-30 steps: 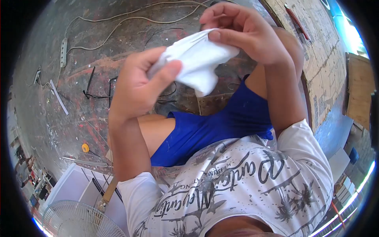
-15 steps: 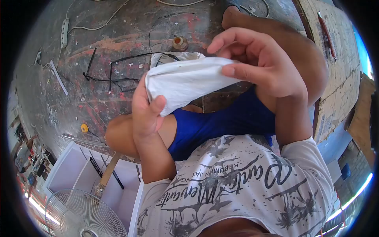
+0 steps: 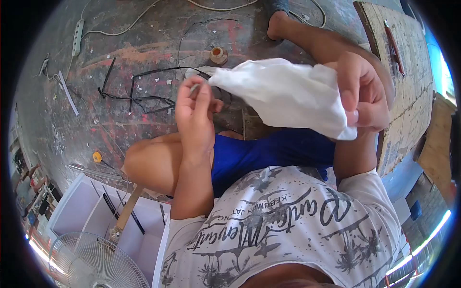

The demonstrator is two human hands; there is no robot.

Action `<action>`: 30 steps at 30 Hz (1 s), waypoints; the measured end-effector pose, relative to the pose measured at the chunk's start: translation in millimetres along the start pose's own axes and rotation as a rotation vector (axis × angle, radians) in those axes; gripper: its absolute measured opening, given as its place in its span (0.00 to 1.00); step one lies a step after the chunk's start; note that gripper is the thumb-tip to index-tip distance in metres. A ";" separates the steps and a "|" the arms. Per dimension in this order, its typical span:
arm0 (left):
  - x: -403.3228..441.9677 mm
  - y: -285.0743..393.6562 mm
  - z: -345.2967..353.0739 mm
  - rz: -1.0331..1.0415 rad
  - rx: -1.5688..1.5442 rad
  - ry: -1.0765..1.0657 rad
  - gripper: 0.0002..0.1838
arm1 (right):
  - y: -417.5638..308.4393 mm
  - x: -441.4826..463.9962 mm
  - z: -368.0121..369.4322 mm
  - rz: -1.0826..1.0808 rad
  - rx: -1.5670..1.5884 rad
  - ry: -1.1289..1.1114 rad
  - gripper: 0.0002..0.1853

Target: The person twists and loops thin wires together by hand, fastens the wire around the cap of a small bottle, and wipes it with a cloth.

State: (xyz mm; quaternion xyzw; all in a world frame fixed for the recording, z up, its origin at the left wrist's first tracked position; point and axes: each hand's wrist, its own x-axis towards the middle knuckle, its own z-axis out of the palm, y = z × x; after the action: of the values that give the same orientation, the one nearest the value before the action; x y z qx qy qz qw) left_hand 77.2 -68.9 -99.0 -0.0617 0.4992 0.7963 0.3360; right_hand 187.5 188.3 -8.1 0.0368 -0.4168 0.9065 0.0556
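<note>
A: Head view. Where do we log the white cloth (image 3: 288, 93)?
B: In the air above the lap, stretched between both hands, over the blue shorts (image 3: 276, 151). We note its left end drawn to a narrow tip, its right end broader and creased.
A: State of each hand?
B: Left hand (image 3: 194, 110): thumb and finger pinched at the tip, other fingers loosely curled. Right hand (image 3: 365, 93): closed, thumb pressing the cloth's right edge against bent fingers.
A: Any writing?
B: On the printed shirt (image 3: 293, 216) we read "Pantai" in large dark script. A second script word looks like "Menganti", partly lost in folds. Between them, small capitals: "KEBUMEN", then "JAT", the rest unclear to us. Palm trees are printed around the words.
A: Nearby?
B: We record a brown jar (image 3: 219, 56) on the floor (image 3: 158, 36) beyond the cloth, and a red-handled tool (image 3: 394, 50) on the wooden board (image 3: 408, 103) at right.
</note>
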 end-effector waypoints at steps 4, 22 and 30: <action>-3.0 6.6 4.8 0.402 0.072 0.077 0.13 | 6.8 2.9 -11.1 0.045 -0.060 -0.022 0.09; -12.1 -14.1 -1.3 0.358 0.195 0.106 0.14 | 45.1 -1.5 -20.3 0.246 -0.486 0.371 0.07; 3.7 -26.0 -16.5 0.377 0.425 0.317 0.17 | 63.8 4.5 -5.0 0.146 -1.313 0.245 0.14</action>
State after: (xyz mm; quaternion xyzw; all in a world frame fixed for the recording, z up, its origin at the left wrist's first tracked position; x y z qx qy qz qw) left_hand 86.0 -73.8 -128.3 -0.0200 0.7031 0.7029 0.1061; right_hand 174.6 151.1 -58.7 -0.1360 -0.8738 0.4639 0.0520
